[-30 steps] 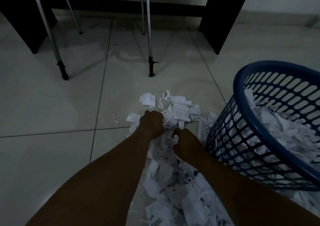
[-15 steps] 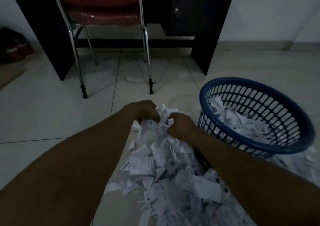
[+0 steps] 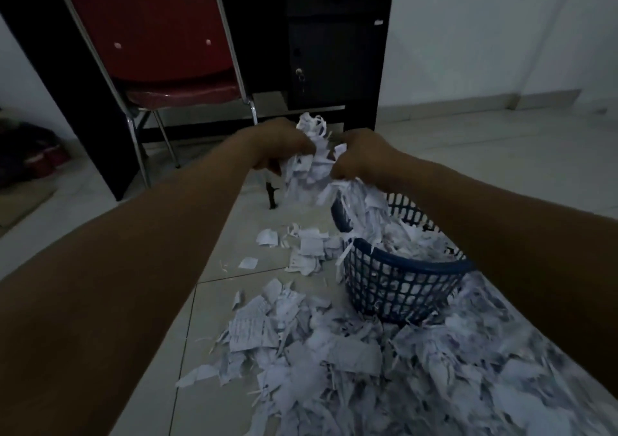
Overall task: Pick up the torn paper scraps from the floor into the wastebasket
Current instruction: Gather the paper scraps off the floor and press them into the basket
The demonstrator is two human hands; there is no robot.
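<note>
Both hands, which half a second ago gripped the scraps low over the floor pile, have risen: the left hand [image 3: 284, 141] and right hand [image 3: 359, 154] now hold a bunch of torn white paper scraps [image 3: 309, 159] between them in the air, above the far left rim of the round blue plastic lattice wastebasket [image 3: 401, 288], fingers of each hand curled closed around the wad. Strips trail down from the bunch toward the heap of scraps already filling the wastebasket. A second ago the hands were buried in the pile beside the wastebasket; the view has since tipped up, bringing the red-backed metal-framed chair [image 3: 157, 34] fully into sight beyond the wastebasket. A broad spread of torn white paper scraps [image 3: 334, 352] lies on the pale tiled floor [image 3: 83, 208] just in front of and to the left of the wastebasket, touching its base, with a smaller cluster of scraps [image 3: 306, 246] lying just left of its rim. Behind the chair, further from the wastebasket, stands a dark wooden desk with a keyed cabinet door [image 3: 327, 50]. A plain pale wall [image 3: 501, 34] rises beyond the wastebasket at right, and dark shoes [image 3: 33, 154] sit on the floor far to its left. The room is dim.
</note>
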